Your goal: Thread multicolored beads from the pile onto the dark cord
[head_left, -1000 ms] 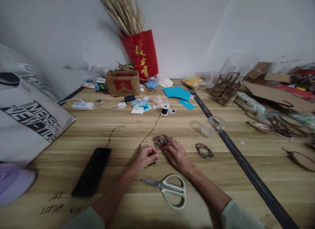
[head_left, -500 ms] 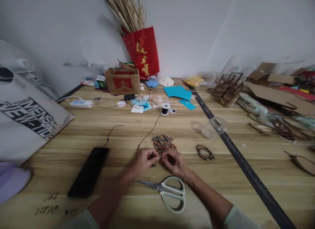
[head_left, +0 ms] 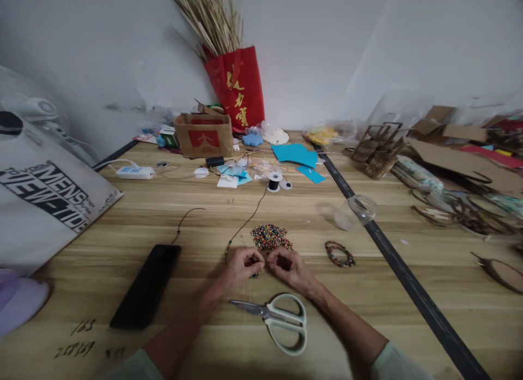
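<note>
My left hand (head_left: pixel 241 264) and my right hand (head_left: pixel 286 267) meet fingertip to fingertip on the wooden table (head_left: pixel 122 227), just in front of a pile of small coloured beads (head_left: pixel 270 236). The left hand pinches a dark cord (head_left: pixel 245 223) strung with several beads; the cord runs back to a black spool (head_left: pixel 274 181). My right hand's fingers are pinched at the cord's end; what they hold is too small to make out. A finished bead bracelet (head_left: pixel 340 254) lies to the right.
White-handled scissors (head_left: pixel 278 318) lie just before my wrists. A black phone (head_left: pixel 146 285) rests at the left, a clear plastic jar (head_left: pixel 354 211) at the right by a dark table seam (head_left: pixel 408 282). Boxes, a red bag (head_left: pixel 238 89) and blue paper crowd the back.
My right hand drew back from the bead pile and closed in on the left hand's fingertips. Both hands now stay pinched together at the cord.
</note>
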Action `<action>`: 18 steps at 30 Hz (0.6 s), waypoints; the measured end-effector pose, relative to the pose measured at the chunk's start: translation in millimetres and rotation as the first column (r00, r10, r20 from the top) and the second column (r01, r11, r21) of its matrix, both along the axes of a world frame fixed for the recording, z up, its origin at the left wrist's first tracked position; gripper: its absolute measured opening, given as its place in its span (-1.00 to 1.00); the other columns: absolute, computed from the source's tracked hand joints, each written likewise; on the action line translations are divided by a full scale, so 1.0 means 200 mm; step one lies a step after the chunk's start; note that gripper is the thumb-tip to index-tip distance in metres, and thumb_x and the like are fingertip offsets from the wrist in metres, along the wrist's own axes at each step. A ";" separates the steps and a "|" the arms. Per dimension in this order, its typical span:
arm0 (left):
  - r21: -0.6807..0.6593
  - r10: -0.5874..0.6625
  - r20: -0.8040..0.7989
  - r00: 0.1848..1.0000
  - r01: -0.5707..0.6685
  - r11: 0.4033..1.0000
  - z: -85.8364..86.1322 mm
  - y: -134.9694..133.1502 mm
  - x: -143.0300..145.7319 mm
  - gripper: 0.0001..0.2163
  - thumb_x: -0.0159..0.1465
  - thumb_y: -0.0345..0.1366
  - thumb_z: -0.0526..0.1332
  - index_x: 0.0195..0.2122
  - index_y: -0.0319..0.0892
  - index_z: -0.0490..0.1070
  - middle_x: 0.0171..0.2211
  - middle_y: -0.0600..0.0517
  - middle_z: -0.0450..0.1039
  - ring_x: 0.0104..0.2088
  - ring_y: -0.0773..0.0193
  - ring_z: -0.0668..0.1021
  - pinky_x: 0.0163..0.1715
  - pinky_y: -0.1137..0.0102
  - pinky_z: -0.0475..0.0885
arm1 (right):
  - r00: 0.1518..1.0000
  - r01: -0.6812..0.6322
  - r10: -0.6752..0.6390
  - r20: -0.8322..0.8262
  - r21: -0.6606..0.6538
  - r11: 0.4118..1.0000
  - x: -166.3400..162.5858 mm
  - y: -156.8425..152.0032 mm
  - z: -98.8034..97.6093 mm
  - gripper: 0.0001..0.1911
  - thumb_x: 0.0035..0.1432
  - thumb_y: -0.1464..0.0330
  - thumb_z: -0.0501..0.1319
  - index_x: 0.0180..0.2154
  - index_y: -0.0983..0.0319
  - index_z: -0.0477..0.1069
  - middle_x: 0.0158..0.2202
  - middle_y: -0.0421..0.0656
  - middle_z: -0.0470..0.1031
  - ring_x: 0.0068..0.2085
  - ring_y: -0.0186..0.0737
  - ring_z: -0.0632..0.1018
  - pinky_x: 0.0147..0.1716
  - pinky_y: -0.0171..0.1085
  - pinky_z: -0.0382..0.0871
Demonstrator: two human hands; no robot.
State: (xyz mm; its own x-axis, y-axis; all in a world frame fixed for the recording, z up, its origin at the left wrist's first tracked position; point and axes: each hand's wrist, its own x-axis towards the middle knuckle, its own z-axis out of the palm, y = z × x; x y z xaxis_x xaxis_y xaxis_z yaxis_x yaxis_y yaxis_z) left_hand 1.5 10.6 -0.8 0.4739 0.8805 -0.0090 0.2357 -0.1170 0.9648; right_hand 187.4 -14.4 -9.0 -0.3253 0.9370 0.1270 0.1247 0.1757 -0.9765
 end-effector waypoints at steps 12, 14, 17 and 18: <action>-0.005 0.014 -0.008 1.000 -0.014 1.000 0.00 -0.01 0.00 -0.86 0.11 -0.29 0.22 -0.51 -0.27 0.42 -0.58 0.09 0.35 -0.54 0.40 0.37 -0.51 0.52 0.24 | 0.999 -0.028 0.028 -0.015 -0.020 0.999 0.01 0.00 0.00 -0.76 0.13 0.22 0.24 -0.38 0.28 0.38 -0.50 -0.23 0.34 -0.48 -0.38 0.33 -0.50 -0.39 0.18; -0.004 0.017 -0.009 1.000 -0.017 1.000 0.00 -0.01 0.00 -0.86 0.11 -0.30 0.22 -0.51 -0.26 0.42 -0.58 0.09 0.35 -0.53 0.39 0.36 -0.51 0.52 0.24 | 0.999 -0.034 0.033 -0.018 -0.022 0.999 0.00 0.00 0.00 -0.77 0.12 0.22 0.24 -0.38 0.28 0.38 -0.50 -0.23 0.34 -0.48 -0.38 0.33 -0.50 -0.39 0.19; -0.014 0.010 -0.012 1.000 -0.010 1.000 0.00 -0.02 0.00 -0.86 0.11 -0.29 0.22 -0.51 -0.26 0.41 -0.57 0.09 0.34 -0.53 0.39 0.36 -0.50 0.51 0.24 | 1.000 -0.029 0.029 -0.009 -0.022 0.999 0.00 0.00 0.00 -0.76 0.13 0.22 0.24 -0.38 0.28 0.38 -0.50 -0.23 0.35 -0.47 -0.37 0.33 -0.49 -0.39 0.19; -0.018 0.006 -0.012 1.000 -0.007 1.000 0.00 -0.02 0.00 -0.86 0.10 -0.29 0.22 -0.51 -0.26 0.40 -0.58 0.09 0.33 -0.53 0.39 0.36 -0.50 0.51 0.24 | 1.000 -0.026 0.026 -0.004 -0.020 0.999 0.00 0.00 0.00 -0.76 0.13 0.22 0.24 -0.38 0.28 0.38 -0.49 -0.22 0.35 -0.47 -0.37 0.34 -0.48 -0.38 0.19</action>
State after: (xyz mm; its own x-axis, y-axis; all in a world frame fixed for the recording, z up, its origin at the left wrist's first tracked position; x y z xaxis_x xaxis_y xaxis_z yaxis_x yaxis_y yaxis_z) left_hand 1.2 7.6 -1.0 0.4679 0.8833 -0.0305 0.2482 -0.0982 0.9637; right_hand 188.2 -14.2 -8.6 -0.3491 0.9307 0.1094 0.1169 0.1590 -0.9803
